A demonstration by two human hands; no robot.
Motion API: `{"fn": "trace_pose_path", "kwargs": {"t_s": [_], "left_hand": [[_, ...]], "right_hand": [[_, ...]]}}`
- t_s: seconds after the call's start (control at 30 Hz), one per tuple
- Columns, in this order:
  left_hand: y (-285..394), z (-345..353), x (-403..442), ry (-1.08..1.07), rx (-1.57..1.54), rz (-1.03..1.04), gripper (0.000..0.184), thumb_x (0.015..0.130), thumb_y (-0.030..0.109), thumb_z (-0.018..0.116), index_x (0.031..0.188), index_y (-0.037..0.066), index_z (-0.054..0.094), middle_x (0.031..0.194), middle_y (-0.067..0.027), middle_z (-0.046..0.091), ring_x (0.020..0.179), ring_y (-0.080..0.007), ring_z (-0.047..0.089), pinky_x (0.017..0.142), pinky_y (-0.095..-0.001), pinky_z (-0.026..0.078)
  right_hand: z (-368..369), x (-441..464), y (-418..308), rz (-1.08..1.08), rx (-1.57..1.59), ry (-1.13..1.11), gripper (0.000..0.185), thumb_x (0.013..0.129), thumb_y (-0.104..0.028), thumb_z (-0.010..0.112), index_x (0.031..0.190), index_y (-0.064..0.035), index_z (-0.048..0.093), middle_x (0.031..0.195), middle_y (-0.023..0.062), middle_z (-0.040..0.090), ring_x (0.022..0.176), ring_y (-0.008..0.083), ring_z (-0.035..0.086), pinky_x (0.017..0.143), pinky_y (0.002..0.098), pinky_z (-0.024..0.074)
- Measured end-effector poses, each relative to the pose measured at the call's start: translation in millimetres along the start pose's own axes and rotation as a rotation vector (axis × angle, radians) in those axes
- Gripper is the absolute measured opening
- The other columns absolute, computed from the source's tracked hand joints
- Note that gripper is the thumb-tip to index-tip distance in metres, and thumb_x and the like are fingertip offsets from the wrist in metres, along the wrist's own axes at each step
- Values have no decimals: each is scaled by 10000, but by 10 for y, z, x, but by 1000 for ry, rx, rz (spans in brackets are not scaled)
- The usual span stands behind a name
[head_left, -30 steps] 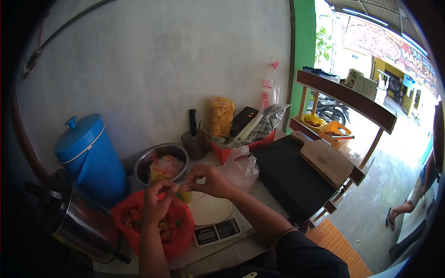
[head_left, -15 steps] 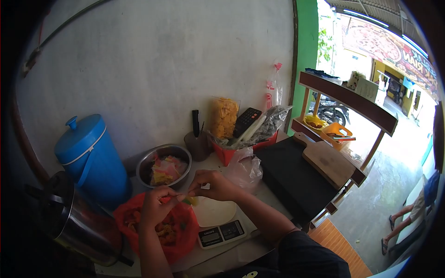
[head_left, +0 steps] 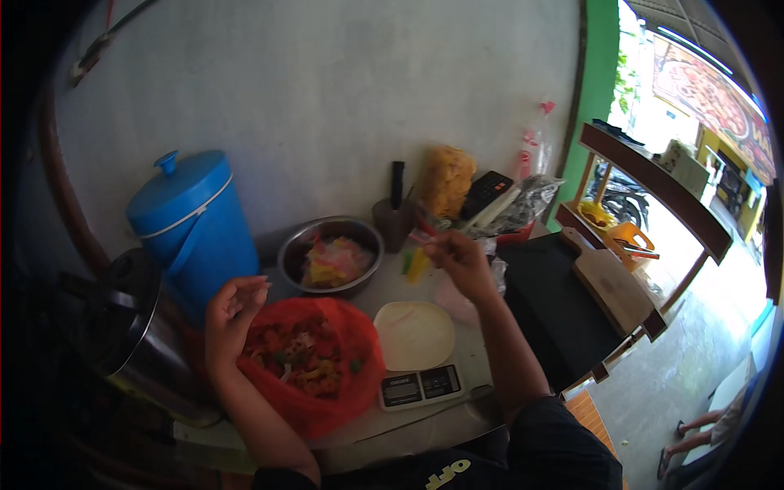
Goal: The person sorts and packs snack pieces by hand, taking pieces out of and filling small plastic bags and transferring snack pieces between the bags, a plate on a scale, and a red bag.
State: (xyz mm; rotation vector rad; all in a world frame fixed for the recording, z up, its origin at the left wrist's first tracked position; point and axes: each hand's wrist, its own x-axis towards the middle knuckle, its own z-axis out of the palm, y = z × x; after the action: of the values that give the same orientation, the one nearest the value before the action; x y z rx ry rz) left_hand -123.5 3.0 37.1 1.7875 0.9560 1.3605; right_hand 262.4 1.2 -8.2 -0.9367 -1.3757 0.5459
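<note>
My right hand [head_left: 461,263] pinches the top of a small clear plastic packet [head_left: 416,265] with yellow and green in its lower part. It hangs above the table, right of a metal bowl [head_left: 331,255] of pink and yellow packets. My left hand [head_left: 232,320] is raised with fingers curled and apart, holding nothing, at the left edge of a red plastic bag [head_left: 359,371]. The open bag contains orange, red and green pieces. Between the bag and my right forearm lies a white kitchen scale [head_left: 415,335] with a pale platform.
A blue jug [head_left: 196,224] and a steel pot [head_left: 135,327] stand at left. Behind are a dark cup [head_left: 394,222], a bag of yellow snacks [head_left: 445,181] and a calculator [head_left: 487,193]. A wooden board [head_left: 608,282] rests on a black slab [head_left: 551,302]. Someone's legs [head_left: 694,437] show outside.
My hands have moved apart. The left went left over the red bag's edge, the right went up and right with the packet. The view has shifted, and the person outside has moved.
</note>
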Motion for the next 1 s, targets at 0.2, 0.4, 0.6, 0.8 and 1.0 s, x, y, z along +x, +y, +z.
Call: {"fn": "trace_pose_path", "kwargs": {"t_s": [0.2,0.4,0.6,0.8,1.0], "left_hand": [[-41,-221,-36,72,-63,30,254,917,172,690,1101,3,645,1064,-95,680,1021,-149,632,917,-279,466],[-8,-261,-66,89,-37,25,259,916,179,691,1102,3,650,1040,-89,686,1009,-147,637,917,-278,468],[8,-275,-71,86,-23,50,268,920,206,686,1100,10,657,1032,-86,691,1000,-147,643,912,-283,468],[-64,-266,-44,71,66,22,279,924,235,680,1110,28,660,1030,-81,698,978,-142,651,892,-292,469],[-130,-311,-70,43,115,-19,284,945,226,650,1136,16,646,1039,-80,690,994,-145,644,908,-289,467]], "right_hand": [[166,110,106,267,-28,-233,203,901,-198,702,985,-17,665,769,0,637,649,74,595,609,226,484],[572,439,379,291,311,-27,256,905,-200,685,1056,5,652,956,77,673,752,106,624,675,247,509],[944,233,329,80,17,-205,254,909,-141,661,1134,-25,651,1117,59,671,965,152,651,808,290,533],[1520,-199,68,-58,-123,-813,231,826,-52,656,1054,-40,688,976,97,701,897,226,668,823,342,536],[1897,-374,399,-477,-539,-698,278,749,-104,702,1026,-77,704,977,115,685,927,303,639,891,405,501]]}}
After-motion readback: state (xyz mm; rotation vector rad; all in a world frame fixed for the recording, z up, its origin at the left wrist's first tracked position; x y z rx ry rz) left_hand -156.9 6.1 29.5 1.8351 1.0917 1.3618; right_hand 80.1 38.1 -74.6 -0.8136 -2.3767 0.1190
